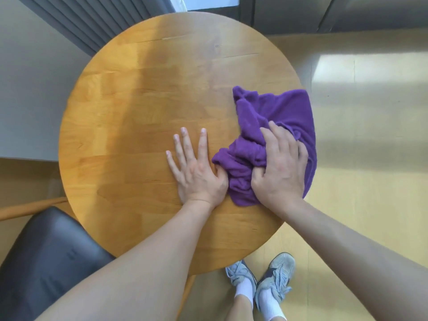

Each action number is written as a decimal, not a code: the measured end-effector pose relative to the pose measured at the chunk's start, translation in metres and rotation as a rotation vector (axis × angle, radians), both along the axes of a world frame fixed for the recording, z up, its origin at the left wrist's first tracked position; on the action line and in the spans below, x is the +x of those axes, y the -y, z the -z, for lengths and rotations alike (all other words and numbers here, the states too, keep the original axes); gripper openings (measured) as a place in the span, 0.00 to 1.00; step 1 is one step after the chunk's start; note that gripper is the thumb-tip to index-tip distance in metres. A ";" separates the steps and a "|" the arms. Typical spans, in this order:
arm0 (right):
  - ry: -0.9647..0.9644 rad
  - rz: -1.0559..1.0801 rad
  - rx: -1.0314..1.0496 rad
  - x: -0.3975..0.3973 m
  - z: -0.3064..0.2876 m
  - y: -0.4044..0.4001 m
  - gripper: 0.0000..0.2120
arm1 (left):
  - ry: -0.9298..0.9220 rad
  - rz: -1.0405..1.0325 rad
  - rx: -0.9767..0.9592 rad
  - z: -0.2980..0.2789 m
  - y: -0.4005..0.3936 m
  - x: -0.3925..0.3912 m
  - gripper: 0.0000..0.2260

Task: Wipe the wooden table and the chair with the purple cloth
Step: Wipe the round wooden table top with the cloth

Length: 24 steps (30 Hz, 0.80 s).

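A round wooden table (139, 112) fills the middle of the head view. A crumpled purple cloth (273, 112) lies on its right side, partly draped over the right edge. My right hand (281, 167) presses down on the cloth's near part, fingers curled into the folds. My left hand (196, 167) lies flat on the bare wood just left of the cloth, fingers spread, thumb touching the cloth's edge. A chair with a dark padded seat (51, 262) stands at the lower left, partly tucked under the table and partly hidden by my left forearm.
A grey curtain (76, 22) hangs at the upper left beside a pale wall. Yellowish floor (359, 158) stretches to the right. My two feet in grey sneakers (261, 276) stand just below the table's near edge.
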State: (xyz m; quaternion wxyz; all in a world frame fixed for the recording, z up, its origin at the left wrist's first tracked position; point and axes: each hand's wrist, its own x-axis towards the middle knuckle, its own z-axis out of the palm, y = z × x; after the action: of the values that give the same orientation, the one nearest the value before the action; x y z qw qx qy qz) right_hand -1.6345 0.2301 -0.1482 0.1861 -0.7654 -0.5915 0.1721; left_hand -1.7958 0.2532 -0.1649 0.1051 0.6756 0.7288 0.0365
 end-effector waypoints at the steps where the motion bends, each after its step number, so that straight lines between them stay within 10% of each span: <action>1: -0.005 -0.039 -0.021 -0.001 -0.001 0.011 0.36 | -0.007 0.006 0.003 -0.001 0.000 0.000 0.42; 9: 0.078 -0.415 0.005 0.060 -0.002 -0.057 0.33 | 0.016 -0.017 0.026 0.001 -0.001 0.001 0.37; 17: -0.016 0.104 0.014 -0.002 -0.001 0.012 0.35 | -0.002 -0.015 -0.008 0.000 0.001 0.000 0.36; 24: 0.022 -0.346 -0.040 0.035 -0.002 0.017 0.34 | 0.012 -0.026 -0.002 -0.001 -0.001 0.002 0.36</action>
State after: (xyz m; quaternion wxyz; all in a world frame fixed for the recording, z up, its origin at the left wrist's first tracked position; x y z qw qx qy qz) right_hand -1.5997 0.2135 -0.1465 0.1322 -0.6577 -0.7128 0.2049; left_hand -1.7942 0.2537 -0.1639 0.1097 0.6659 0.7368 0.0414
